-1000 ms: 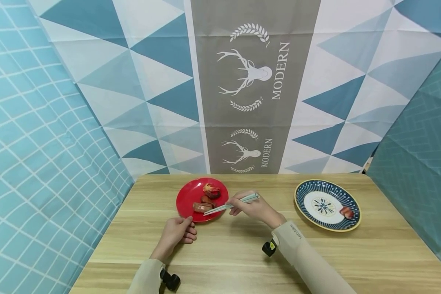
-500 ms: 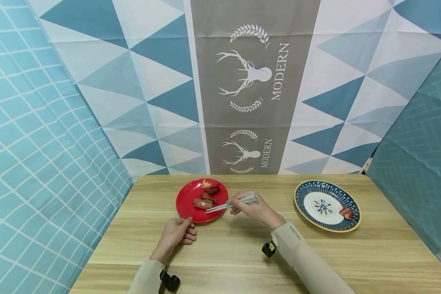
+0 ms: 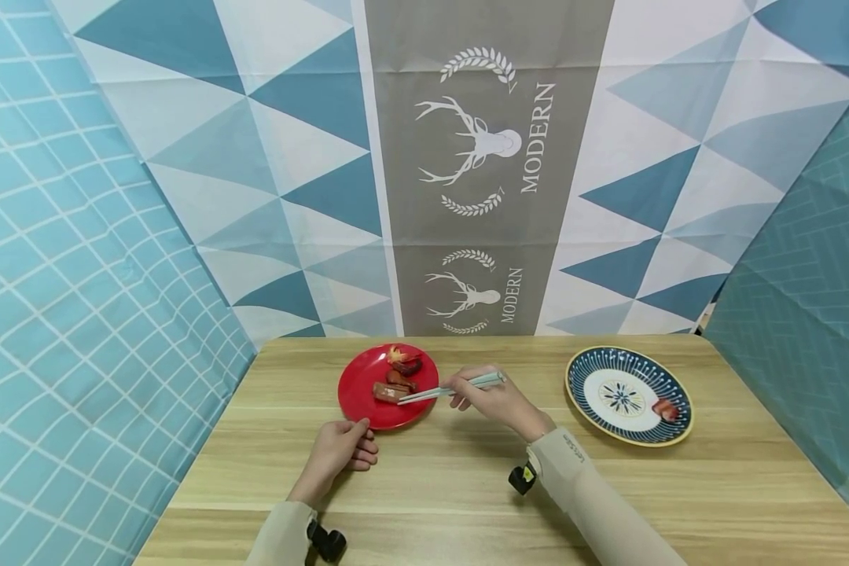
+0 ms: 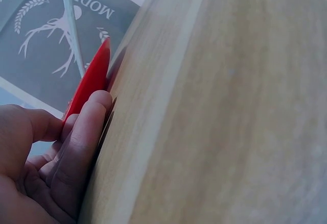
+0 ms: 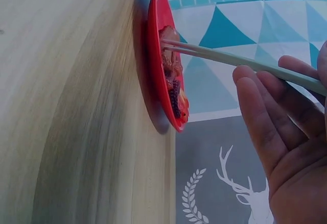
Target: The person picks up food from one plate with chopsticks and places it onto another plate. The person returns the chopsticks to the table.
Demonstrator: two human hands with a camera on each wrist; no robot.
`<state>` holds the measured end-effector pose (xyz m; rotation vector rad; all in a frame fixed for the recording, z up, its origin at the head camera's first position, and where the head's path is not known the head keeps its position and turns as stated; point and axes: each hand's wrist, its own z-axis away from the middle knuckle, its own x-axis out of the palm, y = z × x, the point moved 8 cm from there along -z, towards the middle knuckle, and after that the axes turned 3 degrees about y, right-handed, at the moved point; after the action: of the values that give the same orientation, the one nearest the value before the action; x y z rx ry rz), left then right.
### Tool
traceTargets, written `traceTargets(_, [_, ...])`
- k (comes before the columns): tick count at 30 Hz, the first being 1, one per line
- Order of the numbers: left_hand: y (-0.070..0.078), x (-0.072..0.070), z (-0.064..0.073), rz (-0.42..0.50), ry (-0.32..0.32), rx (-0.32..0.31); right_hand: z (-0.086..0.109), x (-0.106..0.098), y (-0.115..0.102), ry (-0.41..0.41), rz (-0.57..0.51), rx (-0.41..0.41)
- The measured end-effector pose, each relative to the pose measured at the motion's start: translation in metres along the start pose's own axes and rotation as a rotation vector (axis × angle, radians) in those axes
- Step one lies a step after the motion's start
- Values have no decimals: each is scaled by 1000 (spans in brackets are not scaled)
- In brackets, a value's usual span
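Observation:
My left hand [image 3: 339, 452] pinches the near rim of a red plate [image 3: 357, 393] between thumb and fingers; the left wrist view shows this grip on the plate [image 4: 94, 83] close up. In my right hand [image 3: 494, 399] is a pair of pale green chopsticks [image 3: 428, 394]. Their tips touch a brown, block-shaped piece of food [image 3: 389, 392] on the plate; whether they clamp it I cannot tell. Behind it lie a small brown piece [image 3: 399, 379] and a dark reddish piece with a yellow end. In the right wrist view, a dark piece [image 5: 175, 99] shows sucker-like bumps.
At the right of the wooden table [image 3: 439, 487] stands a blue-and-white patterned plate [image 3: 600, 393] with a yellow rim. One reddish-brown piece of food [image 3: 666, 409] lies on its right side. Patterned cloths [image 3: 311, 173] hang behind and at both sides.
The chopstick tips have shifted slightly from the plate's near part to the block-shaped piece's right end. That piece has turned a little. My left hand keeps its place at the rim.

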<state>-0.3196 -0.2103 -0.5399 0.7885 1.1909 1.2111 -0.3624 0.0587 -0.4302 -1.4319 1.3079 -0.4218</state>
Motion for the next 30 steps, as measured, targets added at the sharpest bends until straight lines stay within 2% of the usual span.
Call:
traceTargets(8, [0, 0, 1, 1, 0, 0, 9, -11, 2, 3, -57, 62])
traceTargets(11, [0, 0, 1, 1, 1, -1, 14, -17, -1, 11, -67, 61])
traceTargets(22, [0, 0, 1, 3, 6, -5, 36, -41, -27, 32, 67, -76])
traceTargets(30, [0, 0, 1, 2, 3, -7, 56, -62, -42, 103, 191, -136])
